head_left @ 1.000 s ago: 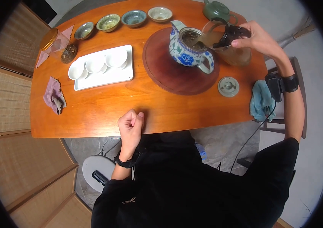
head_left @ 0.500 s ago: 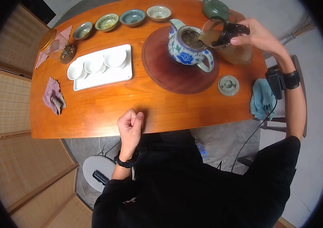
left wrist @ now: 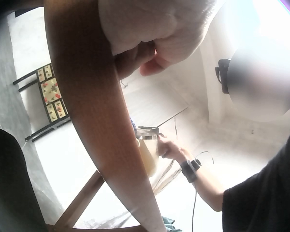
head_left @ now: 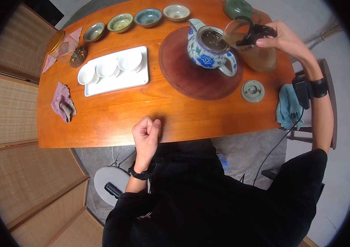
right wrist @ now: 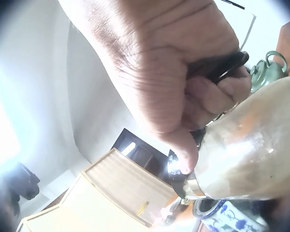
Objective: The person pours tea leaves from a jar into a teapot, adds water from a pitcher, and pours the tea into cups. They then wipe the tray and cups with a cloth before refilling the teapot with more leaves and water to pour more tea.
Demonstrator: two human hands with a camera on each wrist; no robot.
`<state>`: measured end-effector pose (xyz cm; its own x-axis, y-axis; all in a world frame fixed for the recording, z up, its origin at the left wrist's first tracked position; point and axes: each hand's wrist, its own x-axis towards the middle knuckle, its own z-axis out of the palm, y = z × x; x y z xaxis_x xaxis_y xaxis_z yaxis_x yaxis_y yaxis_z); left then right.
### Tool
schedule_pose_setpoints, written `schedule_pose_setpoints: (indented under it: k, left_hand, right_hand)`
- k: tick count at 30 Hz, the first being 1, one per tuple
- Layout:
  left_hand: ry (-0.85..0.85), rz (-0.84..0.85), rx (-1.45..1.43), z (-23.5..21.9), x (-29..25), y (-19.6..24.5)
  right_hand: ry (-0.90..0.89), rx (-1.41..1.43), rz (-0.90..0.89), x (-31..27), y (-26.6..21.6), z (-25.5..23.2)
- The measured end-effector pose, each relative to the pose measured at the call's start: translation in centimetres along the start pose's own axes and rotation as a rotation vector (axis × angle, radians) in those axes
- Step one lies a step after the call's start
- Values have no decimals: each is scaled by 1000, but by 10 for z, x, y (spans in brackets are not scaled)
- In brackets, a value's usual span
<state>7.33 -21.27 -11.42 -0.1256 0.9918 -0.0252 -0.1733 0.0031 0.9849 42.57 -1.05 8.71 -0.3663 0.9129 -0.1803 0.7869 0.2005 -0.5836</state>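
My right hand (head_left: 284,39) grips the dark handle of a glass pitcher (head_left: 262,61), tilted with its mouth over the uncovered blue-and-white teapot (head_left: 206,54). Cloudy, pale brown liquid shows in the pitcher, and dark bits lie inside the teapot. In the right wrist view, my fingers curl round the handle, with the thumb pressed near the pitcher's (right wrist: 251,145) dark collar. The teapot stands on a round reddish-brown board (head_left: 179,76). A pale lid (head_left: 253,91) lies right of this board. My left hand (head_left: 145,133) is a fist at the table's front edge, holding nothing.
A white tray (head_left: 121,86) with three white cups is left of the board. Several small bowls line the far side, and a green teapot (head_left: 237,9) stands at the back right. A jar (head_left: 61,44) and pink cloth (head_left: 62,101) are at left, a blue cloth (head_left: 288,107) at right.
The head view has shifted slightly, moving the scene a little to the right in the picture. The pitcher stays tilted over the teapot, and my left hand keeps its place on the table.
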Motion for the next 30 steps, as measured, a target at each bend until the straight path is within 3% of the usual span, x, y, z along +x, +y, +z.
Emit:
schedule_pose_setpoints:
  k: [5, 8, 15, 20, 25, 30]
  left_hand:
    - [-13, -1, -27, 0, 0, 0]
    - [-25, 73, 6, 0, 1, -4]
    - [-36, 85, -17, 0, 0, -3]
    - [-37, 108, 1, 1, 1, -4]
    - [-30, 117, 7, -1, 0, -8]
    - [-30, 132, -16, 0, 1, -8]
  right_hand:
    - [80, 212, 68, -9, 31, 8]
    - [144, 539, 33, -20, 55, 16]
    - [572, 990, -66, -42, 116, 45]
    - [754, 982, 47, -45, 149, 47]
    - [875, 970, 73, -47, 154, 57]
    - [818, 990, -18, -54, 172, 64]
